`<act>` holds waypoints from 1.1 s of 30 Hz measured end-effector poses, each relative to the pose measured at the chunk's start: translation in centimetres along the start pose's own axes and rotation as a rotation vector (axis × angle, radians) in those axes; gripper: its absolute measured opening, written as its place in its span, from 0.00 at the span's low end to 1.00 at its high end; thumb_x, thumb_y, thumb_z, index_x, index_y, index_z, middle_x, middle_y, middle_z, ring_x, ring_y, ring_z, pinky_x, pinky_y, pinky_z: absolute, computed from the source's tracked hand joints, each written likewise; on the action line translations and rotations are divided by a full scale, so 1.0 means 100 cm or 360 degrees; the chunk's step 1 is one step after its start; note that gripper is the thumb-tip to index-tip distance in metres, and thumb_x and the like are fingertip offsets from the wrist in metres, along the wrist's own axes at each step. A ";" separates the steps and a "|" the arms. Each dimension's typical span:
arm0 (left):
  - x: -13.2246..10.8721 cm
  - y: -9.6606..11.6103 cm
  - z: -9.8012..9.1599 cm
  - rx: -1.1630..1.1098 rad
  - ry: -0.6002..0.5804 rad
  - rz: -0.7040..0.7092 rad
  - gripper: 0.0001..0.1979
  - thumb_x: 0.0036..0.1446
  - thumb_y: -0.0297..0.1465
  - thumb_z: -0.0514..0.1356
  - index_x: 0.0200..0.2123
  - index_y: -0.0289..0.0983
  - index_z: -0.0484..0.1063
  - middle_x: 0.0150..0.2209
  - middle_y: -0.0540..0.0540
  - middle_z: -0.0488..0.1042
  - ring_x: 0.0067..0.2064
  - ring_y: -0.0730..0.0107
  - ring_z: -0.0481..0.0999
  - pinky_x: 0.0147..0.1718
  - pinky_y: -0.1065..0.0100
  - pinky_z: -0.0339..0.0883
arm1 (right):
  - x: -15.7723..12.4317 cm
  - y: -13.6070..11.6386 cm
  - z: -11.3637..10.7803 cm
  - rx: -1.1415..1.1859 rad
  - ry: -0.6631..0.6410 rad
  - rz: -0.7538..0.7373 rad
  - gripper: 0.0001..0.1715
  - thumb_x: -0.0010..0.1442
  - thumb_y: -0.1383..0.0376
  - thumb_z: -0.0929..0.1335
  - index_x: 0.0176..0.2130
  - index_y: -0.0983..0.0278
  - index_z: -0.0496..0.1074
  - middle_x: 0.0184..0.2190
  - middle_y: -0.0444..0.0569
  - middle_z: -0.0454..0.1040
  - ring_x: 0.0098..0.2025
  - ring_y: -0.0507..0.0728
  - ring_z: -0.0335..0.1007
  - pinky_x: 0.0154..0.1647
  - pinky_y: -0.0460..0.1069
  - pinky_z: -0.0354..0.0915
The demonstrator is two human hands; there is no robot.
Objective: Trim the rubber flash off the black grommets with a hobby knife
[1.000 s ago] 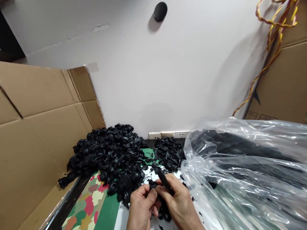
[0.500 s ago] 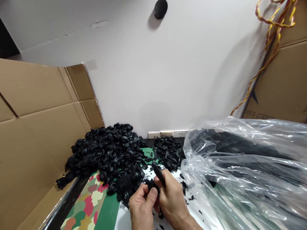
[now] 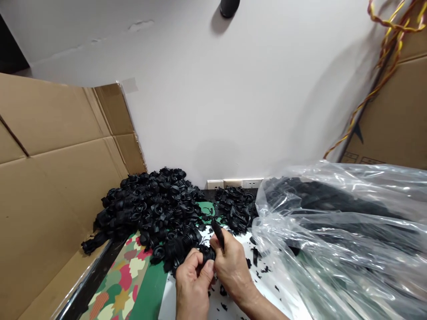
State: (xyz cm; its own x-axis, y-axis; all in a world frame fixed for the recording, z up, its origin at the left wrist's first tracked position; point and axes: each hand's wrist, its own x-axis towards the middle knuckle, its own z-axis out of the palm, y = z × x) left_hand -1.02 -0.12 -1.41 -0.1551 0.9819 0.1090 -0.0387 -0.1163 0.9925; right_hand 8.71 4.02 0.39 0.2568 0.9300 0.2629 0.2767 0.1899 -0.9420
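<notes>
My left hand (image 3: 193, 280) pinches a small black ribbed rubber part (image 3: 207, 252) between thumb and fingers. Close against it on the right, my right hand (image 3: 235, 269) is closed around a black stick-shaped tool (image 3: 217, 233), whose upper end sticks out past the thumb. The tool's working end is hidden in the grip. Both hands are over a white sheet (image 3: 263, 278) strewn with black scraps. Just beyond my left hand begins a big heap of similar black ribbed parts (image 3: 150, 209). A smaller heap of black trimmings (image 3: 236, 209) lies behind my right hand.
A clear plastic bag (image 3: 333, 249) with black contents covers the right side. Cardboard (image 3: 60, 178) stands along the left. At the back, sockets (image 3: 252, 183) sit low on the wall, and a twisted yellow-red cable (image 3: 360, 106) hangs at right. A patterned board (image 3: 125, 275) lies front left.
Both hands have shifted slightly up and left, staying together. The ribbed part shows more plainly between them. The camera view has moved a little.
</notes>
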 end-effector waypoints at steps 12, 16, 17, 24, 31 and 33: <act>-0.010 0.015 -0.006 -0.0631 0.0172 -0.0534 0.20 0.31 0.41 0.73 0.20 0.33 0.72 0.16 0.50 0.70 0.17 0.74 0.68 0.15 0.76 0.57 | 0.013 -0.001 -0.032 0.0004 -0.0227 -0.0004 0.10 0.52 0.59 0.61 0.26 0.61 0.67 0.23 0.47 0.71 0.28 0.59 0.68 0.29 0.51 0.62; -0.009 0.010 -0.009 -0.0687 0.0064 -0.0574 0.18 0.36 0.40 0.71 0.22 0.34 0.71 0.15 0.51 0.69 0.16 0.76 0.65 0.15 0.76 0.54 | -0.001 0.002 -0.046 0.0026 -0.0418 0.0062 0.12 0.53 0.58 0.62 0.26 0.63 0.68 0.23 0.46 0.69 0.28 0.58 0.65 0.28 0.50 0.60; -0.010 0.008 -0.009 -0.0672 0.0032 -0.0565 0.17 0.37 0.41 0.71 0.22 0.34 0.71 0.16 0.51 0.69 0.16 0.76 0.65 0.15 0.76 0.54 | -0.004 0.003 -0.049 0.0044 -0.0479 0.0090 0.13 0.53 0.57 0.62 0.24 0.63 0.67 0.22 0.45 0.67 0.26 0.57 0.62 0.27 0.49 0.59; -0.012 0.000 -0.001 0.0182 -0.0036 0.0165 0.12 0.45 0.37 0.66 0.21 0.36 0.70 0.23 0.52 0.64 0.24 0.73 0.63 0.22 0.74 0.56 | -0.017 -0.005 -0.052 0.0240 -0.0714 0.0142 0.13 0.53 0.58 0.63 0.24 0.63 0.66 0.22 0.43 0.63 0.26 0.55 0.60 0.26 0.47 0.57; -0.017 0.002 0.004 0.0960 -0.0032 0.0710 0.08 0.50 0.24 0.55 0.22 0.39 0.64 0.26 0.50 0.64 0.29 0.67 0.66 0.26 0.70 0.57 | -0.027 -0.008 -0.040 -0.0062 -0.0418 -0.0229 0.11 0.49 0.66 0.62 0.18 0.61 0.57 0.21 0.45 0.64 0.24 0.55 0.61 0.24 0.47 0.57; -0.018 0.003 0.006 0.1033 -0.0016 0.0781 0.08 0.50 0.23 0.54 0.23 0.40 0.64 0.26 0.50 0.64 0.28 0.67 0.66 0.26 0.70 0.56 | -0.028 -0.008 -0.036 -0.0060 -0.0394 -0.0251 0.11 0.50 0.65 0.61 0.19 0.60 0.56 0.20 0.45 0.64 0.23 0.54 0.61 0.23 0.46 0.57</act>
State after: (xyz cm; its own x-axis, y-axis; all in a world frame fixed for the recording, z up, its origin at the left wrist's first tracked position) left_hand -0.19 -1.80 -1.26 0.0036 0.8432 0.5376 0.6119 -0.4271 0.6658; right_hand 11.13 0.09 1.11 -0.0243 0.9393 0.3422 0.3309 0.3305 -0.8839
